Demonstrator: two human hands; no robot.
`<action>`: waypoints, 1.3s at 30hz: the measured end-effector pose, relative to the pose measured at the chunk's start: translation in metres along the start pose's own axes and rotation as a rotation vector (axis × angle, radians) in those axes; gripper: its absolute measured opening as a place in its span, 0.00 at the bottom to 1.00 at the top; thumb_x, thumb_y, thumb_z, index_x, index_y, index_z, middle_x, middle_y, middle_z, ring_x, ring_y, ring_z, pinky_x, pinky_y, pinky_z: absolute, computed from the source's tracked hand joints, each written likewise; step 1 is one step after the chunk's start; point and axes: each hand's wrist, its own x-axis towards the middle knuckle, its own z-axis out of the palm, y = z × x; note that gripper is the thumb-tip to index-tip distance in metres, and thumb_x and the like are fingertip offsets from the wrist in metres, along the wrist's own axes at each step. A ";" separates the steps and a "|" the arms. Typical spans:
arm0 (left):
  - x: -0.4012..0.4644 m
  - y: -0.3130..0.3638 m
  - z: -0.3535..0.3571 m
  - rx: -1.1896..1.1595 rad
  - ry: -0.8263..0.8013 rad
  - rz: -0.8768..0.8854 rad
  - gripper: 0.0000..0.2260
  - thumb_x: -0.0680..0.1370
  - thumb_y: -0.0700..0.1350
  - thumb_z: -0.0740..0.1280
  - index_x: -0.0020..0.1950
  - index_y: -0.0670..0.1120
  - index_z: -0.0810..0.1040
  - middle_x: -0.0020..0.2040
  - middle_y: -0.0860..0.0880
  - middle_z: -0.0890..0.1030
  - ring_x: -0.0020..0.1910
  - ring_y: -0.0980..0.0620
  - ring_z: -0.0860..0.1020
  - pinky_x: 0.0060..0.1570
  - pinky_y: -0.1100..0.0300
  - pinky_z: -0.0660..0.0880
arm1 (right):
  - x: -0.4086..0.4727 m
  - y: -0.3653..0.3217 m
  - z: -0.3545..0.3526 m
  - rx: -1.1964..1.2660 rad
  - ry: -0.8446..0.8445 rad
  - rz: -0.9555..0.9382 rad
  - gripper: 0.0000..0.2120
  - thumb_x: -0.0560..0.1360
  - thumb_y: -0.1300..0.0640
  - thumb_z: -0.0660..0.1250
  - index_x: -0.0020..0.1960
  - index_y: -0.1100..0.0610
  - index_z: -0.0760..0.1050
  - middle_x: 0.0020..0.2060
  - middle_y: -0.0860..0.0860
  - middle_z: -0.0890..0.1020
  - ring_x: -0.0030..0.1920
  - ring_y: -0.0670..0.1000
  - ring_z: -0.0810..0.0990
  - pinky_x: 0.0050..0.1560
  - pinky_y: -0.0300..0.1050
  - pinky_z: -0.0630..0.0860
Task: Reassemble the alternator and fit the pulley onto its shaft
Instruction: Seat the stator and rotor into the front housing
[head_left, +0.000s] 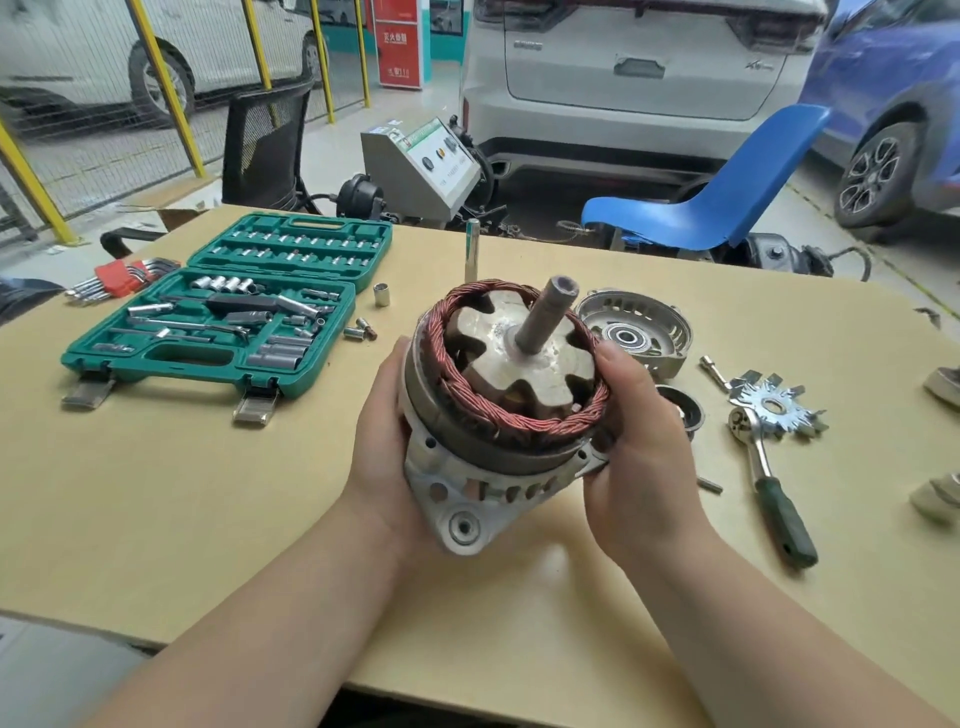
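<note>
Two hands grip open alternator (498, 415).
Left hand (387, 447) curled at 9 o'clock, right hand (641, 447) at 3; front cover (636, 332) beyond at 1.

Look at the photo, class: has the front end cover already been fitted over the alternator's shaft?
No: the front end cover lies apart on the table, while the bare shaft stands above the exposed copper windings.

Bright even daylight, soft shadows, sharp centre, wide-angle bending at edges.
</note>
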 end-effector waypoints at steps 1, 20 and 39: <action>-0.002 -0.001 0.003 0.011 0.018 0.030 0.25 0.85 0.64 0.60 0.66 0.49 0.87 0.66 0.43 0.85 0.65 0.39 0.84 0.69 0.41 0.79 | 0.001 -0.001 -0.002 0.009 0.022 -0.013 0.15 0.81 0.48 0.67 0.56 0.55 0.87 0.53 0.57 0.88 0.54 0.56 0.88 0.51 0.45 0.83; -0.013 -0.003 0.000 0.187 -0.080 0.283 0.24 0.76 0.56 0.68 0.62 0.40 0.84 0.57 0.37 0.86 0.57 0.36 0.85 0.57 0.42 0.83 | -0.005 0.013 -0.031 -0.145 -0.036 -0.050 0.37 0.71 0.38 0.78 0.70 0.63 0.78 0.63 0.61 0.84 0.66 0.63 0.81 0.70 0.69 0.73; -0.010 -0.007 -0.007 0.306 -0.038 0.376 0.32 0.69 0.50 0.76 0.71 0.40 0.75 0.62 0.35 0.84 0.59 0.34 0.85 0.54 0.40 0.85 | -0.006 -0.004 -0.037 -0.386 -0.078 -0.179 0.23 0.76 0.44 0.70 0.69 0.50 0.81 0.65 0.49 0.84 0.69 0.53 0.80 0.68 0.61 0.77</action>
